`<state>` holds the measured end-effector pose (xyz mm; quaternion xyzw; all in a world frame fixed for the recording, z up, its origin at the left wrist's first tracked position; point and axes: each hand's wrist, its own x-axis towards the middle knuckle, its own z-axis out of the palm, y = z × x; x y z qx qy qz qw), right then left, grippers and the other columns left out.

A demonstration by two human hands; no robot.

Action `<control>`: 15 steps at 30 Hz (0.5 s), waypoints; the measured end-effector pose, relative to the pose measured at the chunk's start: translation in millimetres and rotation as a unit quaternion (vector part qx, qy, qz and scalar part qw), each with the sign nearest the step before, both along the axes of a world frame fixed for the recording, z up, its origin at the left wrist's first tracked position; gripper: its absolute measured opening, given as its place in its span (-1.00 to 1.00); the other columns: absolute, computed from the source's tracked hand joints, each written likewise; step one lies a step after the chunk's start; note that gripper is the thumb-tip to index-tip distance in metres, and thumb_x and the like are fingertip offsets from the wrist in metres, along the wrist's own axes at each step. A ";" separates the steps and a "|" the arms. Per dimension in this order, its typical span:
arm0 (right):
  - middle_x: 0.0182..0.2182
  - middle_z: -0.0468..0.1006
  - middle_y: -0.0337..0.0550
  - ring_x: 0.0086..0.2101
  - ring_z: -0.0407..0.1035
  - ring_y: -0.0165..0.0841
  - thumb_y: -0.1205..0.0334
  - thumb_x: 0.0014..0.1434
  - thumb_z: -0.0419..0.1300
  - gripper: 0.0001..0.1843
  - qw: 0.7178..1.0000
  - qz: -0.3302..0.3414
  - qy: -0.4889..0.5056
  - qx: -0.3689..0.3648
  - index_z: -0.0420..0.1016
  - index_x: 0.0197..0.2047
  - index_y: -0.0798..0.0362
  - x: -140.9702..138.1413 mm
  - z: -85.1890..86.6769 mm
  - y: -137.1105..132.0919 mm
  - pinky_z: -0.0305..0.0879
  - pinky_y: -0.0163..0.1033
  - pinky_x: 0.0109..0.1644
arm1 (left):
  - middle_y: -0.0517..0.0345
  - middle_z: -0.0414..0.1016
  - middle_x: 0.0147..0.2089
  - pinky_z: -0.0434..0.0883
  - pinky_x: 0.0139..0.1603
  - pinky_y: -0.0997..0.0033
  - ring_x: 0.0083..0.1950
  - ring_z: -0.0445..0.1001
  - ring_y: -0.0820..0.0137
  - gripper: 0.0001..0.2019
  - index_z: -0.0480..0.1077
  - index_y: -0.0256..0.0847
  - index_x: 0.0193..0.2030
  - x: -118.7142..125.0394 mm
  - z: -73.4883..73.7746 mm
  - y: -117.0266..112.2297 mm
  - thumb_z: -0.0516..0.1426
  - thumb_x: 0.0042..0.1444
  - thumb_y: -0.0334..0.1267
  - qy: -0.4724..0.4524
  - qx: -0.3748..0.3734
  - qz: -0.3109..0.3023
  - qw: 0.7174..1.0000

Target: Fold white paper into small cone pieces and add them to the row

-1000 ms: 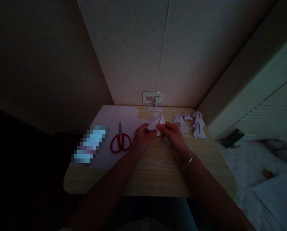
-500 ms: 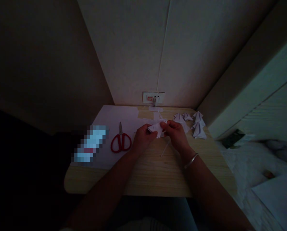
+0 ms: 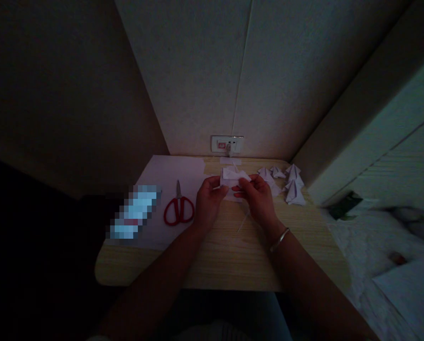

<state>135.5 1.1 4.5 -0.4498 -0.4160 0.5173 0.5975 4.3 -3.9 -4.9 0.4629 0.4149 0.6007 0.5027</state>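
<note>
A small piece of folded white paper (image 3: 232,176) is held up between my two hands, above the middle of the wooden table (image 3: 233,265). My left hand (image 3: 210,199) pinches its left end between thumb and fingers. At its right end, my right hand (image 3: 257,195) grips it with the thumb on the near face; a bracelet circles that wrist. Left of my hands, red-handled scissors (image 3: 179,208) lie on a large white sheet (image 3: 178,168), blades pointing to the wall. Several folded paper pieces (image 3: 294,192) stand at the table's right back.
A blurred-out bright device (image 3: 135,211) lies on the sheet's left part. Paper strips (image 3: 230,161) rest near the wall below a socket (image 3: 227,144) with a plug in it. One thin strip (image 3: 243,221) lies by my right wrist. White paper (image 3: 407,289) lies on the right.
The folded paper has been turned from a slanted, pointed shape to a level, wider one facing me. My left hand has tilted more upright; my right hand has shifted its grip along the paper.
</note>
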 end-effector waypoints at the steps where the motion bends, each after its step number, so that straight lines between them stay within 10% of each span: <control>1: -0.50 0.43 -0.32 -0.50 0.42 -0.44 0.01 -0.07 0.29 -0.64 1.000 0.023 -0.008 -0.008 0.24 -0.35 0.01 -0.6 -0.2 -0.5 0.39 -0.33 -0.44 | 0.09 0.48 -0.14 0.40 -0.21 0.43 -0.25 0.45 0.46 -0.71 0.35 -0.21 -0.14 -1.8 0.3 0.6 0.20 -0.04 -0.23 0.003 -0.006 0.001 1.000; 10: -0.03 0.36 -0.07 -0.06 0.31 -0.28 0.09 0.17 0.11 -0.61 0.934 -0.014 -0.295 0.203 0.32 0.08 -0.14 12.1 10.4 -5.7 0.36 -0.16 -0.11 | 0.09 0.53 -0.11 0.36 -0.06 0.36 -0.12 0.46 0.35 -0.68 0.47 -0.15 -0.06 -17.0 -0.7 11.2 0.17 -0.02 -0.27 0.134 0.015 -0.015 0.991; 15: -0.21 0.40 -0.11 -0.29 0.37 -0.36 0.10 0.19 0.08 -0.73 0.903 0.045 -0.365 0.222 0.47 -0.07 -0.09 16.2 9.3 -4.7 0.36 -0.24 -0.28 | 0.10 0.53 -0.13 0.38 -0.13 0.39 -0.24 0.46 0.41 -0.69 0.47 -0.15 -0.08 -16.0 3.4 8.7 0.17 -0.01 -0.26 0.114 0.012 -0.068 0.991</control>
